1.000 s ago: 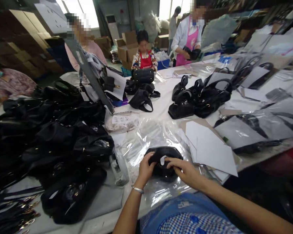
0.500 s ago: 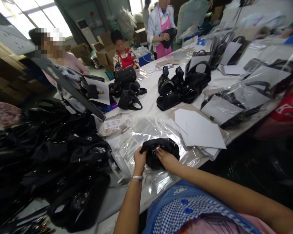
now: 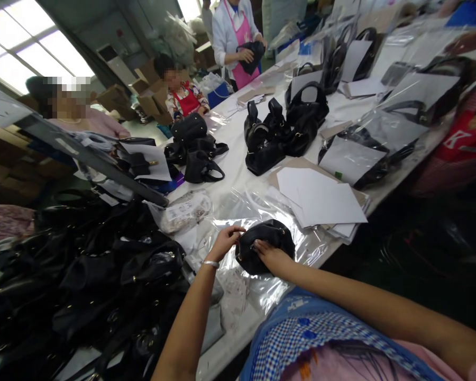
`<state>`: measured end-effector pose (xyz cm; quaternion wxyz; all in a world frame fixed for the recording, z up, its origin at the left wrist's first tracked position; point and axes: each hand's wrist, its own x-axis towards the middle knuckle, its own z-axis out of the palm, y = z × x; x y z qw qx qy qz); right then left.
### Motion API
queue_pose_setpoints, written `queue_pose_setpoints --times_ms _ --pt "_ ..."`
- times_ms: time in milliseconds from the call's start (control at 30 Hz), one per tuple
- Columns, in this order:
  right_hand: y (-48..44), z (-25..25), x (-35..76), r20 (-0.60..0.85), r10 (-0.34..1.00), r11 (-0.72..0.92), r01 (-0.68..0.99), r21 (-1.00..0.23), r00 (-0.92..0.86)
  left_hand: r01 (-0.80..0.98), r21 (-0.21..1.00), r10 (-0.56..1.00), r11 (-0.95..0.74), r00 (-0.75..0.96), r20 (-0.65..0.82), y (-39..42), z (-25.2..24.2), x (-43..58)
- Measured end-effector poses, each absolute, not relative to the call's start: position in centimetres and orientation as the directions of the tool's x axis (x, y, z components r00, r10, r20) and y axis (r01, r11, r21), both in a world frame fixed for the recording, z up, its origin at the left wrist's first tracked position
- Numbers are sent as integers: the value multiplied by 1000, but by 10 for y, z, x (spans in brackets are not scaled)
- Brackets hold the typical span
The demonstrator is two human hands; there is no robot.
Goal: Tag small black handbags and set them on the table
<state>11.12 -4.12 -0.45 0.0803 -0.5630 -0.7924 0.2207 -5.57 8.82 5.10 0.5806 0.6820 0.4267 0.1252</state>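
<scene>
A small black handbag with gold-coloured fittings lies on clear plastic film in front of me. My right hand is on its near side, fingers bent into the soft black material and gripping it; the fingertips are partly hidden. At the bag's left edge is my left hand, its fingers stretched toward the bag and apart, holding nothing. Whether those fingertips touch the bag I cannot tell. Clear plastic sheets spread over the table around the bag.
A heap of black bags fills the left side. White sheets and cardboard lie right of the bag. More black handbags stand farther back, with wrapped bags at right. A metal post slants at left. Co-workers are around the table.
My left hand has let go of the bag's left edge and opened its fingers. My right hand stays on the bag, its fingers now more bent. The view has shifted slightly.
</scene>
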Motion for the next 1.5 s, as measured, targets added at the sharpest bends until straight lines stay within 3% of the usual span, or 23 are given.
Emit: queue_pose_setpoints --times_ms 100,200,300,467,567,733,867,967,1133,1233,1333,1500 --pt "-42 -4 112 -125 931 244 841 -483 -342 560 689 595 -460 771 -229 103 46 -23" --pt "-45 -4 113 -106 942 221 826 -518 -318 532 449 448 -718 847 -286 107 45 0" --pt "-48 -3 113 -97 949 210 831 -515 -300 526 324 431 -786 843 -323 102 45 6" --pt "-55 -11 113 -96 961 167 821 -546 -259 539 135 504 -831 834 -225 83 41 1" --pt "-56 -14 112 -85 961 167 798 -579 -263 513 57 493 -856 845 -207 73 36 -2" --pt "-50 -2 114 -193 924 196 840 -507 -332 544 -29 539 -838 820 -191 72 30 -3" --pt "-48 9 116 -231 913 189 849 -494 -338 541 11 535 -841 833 -139 72 35 -9" --pt "-50 11 117 -271 904 173 863 -475 -330 540 187 517 -820 841 -159 74 38 -23" --pt "-48 7 118 -202 915 218 849 -482 -350 673 513 685 -533 699 -206 90 22 -48" --pt "-43 4 115 -232 908 218 865 -452 -350 661 668 731 -342 634 -253 94 11 -52" --pt "-35 1 111 -291 902 179 889 -421 -319 625 681 677 -383 691 -254 90 15 -49" --pt "-28 -8 115 -282 920 147 907 -394 -272 576 531 619 -622 776 -117 86 33 -33"
